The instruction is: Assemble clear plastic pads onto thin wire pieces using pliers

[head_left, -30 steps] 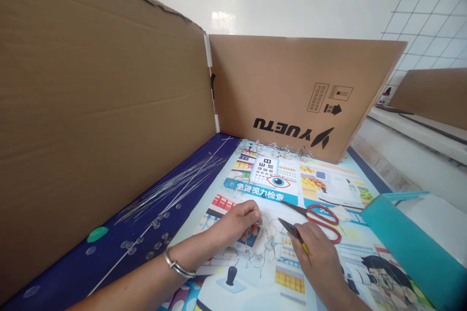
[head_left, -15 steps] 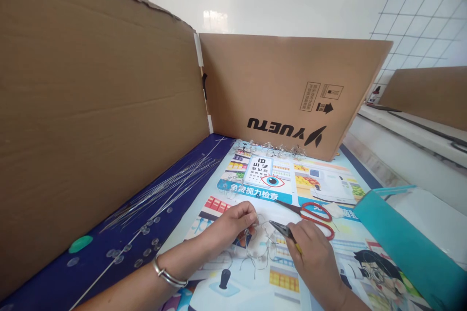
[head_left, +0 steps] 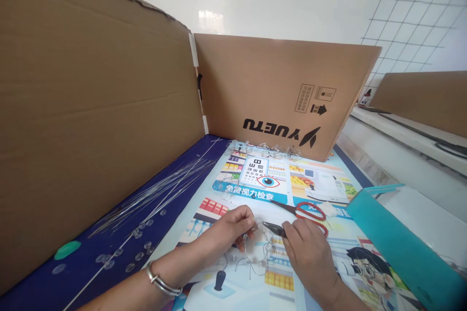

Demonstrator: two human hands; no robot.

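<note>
My left hand, with a silver bangle at the wrist, pinches a thin, bent wire piece with clear beads on it. Loops and loose wire ends hang below the fingers over the printed sheet. My right hand is closed round pliers with dark, pointed jaws. The jaw tips point left and meet the wire close to my left fingertips; whether they clamp it I cannot tell. Just behind my right hand lie scissors with red handles.
Straight wires and loose clear beads lie on the blue surface at left, near a green oval piece. Cardboard panels stand at left and back. Beaded wire pieces line the back. A teal box stands at right.
The pliers have moved left toward my left fingertips, and their jaws now lie more level at the wire. My left hand keeps its pinch. The whole view has shifted slightly.
</note>
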